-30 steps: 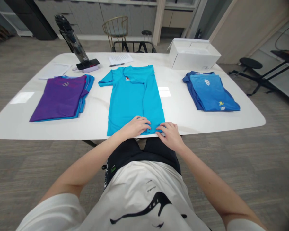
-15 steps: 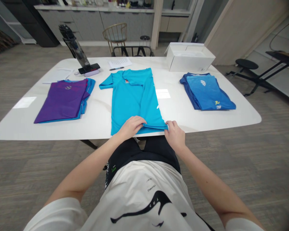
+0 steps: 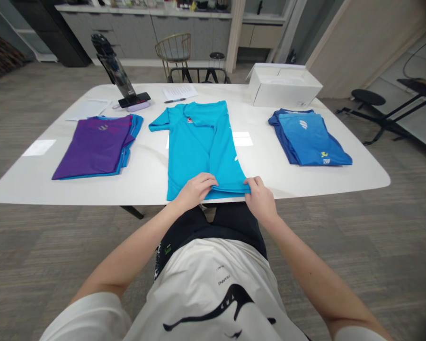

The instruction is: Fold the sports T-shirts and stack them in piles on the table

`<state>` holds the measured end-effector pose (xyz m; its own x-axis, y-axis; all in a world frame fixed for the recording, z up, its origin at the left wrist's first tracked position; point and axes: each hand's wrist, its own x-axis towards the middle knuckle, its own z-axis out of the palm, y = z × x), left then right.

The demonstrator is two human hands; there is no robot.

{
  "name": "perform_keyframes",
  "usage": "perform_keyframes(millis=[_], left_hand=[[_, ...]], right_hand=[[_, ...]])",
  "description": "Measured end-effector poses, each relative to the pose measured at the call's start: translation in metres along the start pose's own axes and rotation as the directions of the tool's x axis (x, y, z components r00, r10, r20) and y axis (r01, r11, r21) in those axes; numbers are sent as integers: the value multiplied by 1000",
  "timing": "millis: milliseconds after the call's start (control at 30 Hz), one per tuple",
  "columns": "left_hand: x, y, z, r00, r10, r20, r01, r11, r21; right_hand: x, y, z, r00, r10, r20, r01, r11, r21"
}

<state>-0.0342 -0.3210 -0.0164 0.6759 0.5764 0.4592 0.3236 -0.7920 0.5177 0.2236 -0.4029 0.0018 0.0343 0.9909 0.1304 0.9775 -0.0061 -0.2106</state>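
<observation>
A turquoise shirt [image 3: 191, 151] lies on the white table [image 3: 149, 182] in front of me, its right side folded inward over the body and one short sleeve sticking out at the upper left. The fingers of my left hand [image 3: 199, 187] pinch the hem near the middle of the shirt's bottom edge. At the lower right corner, my right hand [image 3: 259, 195] grips the end of the same hem. Between both hands the hem layer lies slightly raised above the fabric under it.
Purple and blue folded shirts [image 3: 95, 147] lie at the left, blue folded shirts [image 3: 305, 137] at the right. Toward the back are a black upright device [image 3: 117, 71], papers [image 3: 180, 91], a pen [image 3: 174, 100] and a white box [image 3: 284, 87]. Chairs stand beyond the table.
The view has shifted slightly, so the table and its items appear a little farther right. Both hands keep their hold on the hem, which lies slightly flatter between them.
</observation>
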Motion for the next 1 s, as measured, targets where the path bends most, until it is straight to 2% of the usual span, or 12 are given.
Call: perform_keyframes(millis=[133,233,300,400,533,600,700,800,900,1000], left_hand=[[-7,-3,0,993,-1,118,-11,995,96],[-13,1,1,976,-23,216,-12,987,158],[-15,5,0,970,-33,242,-5,988,155],[-15,7,-4,978,-62,201,32,989,148],[-9,0,-6,976,-162,143,114,949,293],[-6,-3,-5,966,-184,182,109,927,358],[-4,-5,-3,950,-193,245,93,925,368],[3,-13,-7,948,-227,221,142,929,342],[18,-35,-17,947,-283,150,216,910,355],[38,-67,-30,930,-355,101,290,871,396]], right_hand=[[-4,16,7,971,-239,22,235,964,122],[-4,24,11,938,-344,51,332,930,157],[-2,28,10,922,-380,73,364,915,171],[5,30,6,922,-379,82,356,910,211],[23,27,5,935,-354,38,337,914,226],[35,24,7,920,-391,30,377,903,208],[56,17,12,883,-458,101,440,883,165],[84,4,16,881,-445,157,428,894,135],[123,-14,22,893,-431,130,414,900,139],[174,-36,32,892,-442,94,427,893,144]])
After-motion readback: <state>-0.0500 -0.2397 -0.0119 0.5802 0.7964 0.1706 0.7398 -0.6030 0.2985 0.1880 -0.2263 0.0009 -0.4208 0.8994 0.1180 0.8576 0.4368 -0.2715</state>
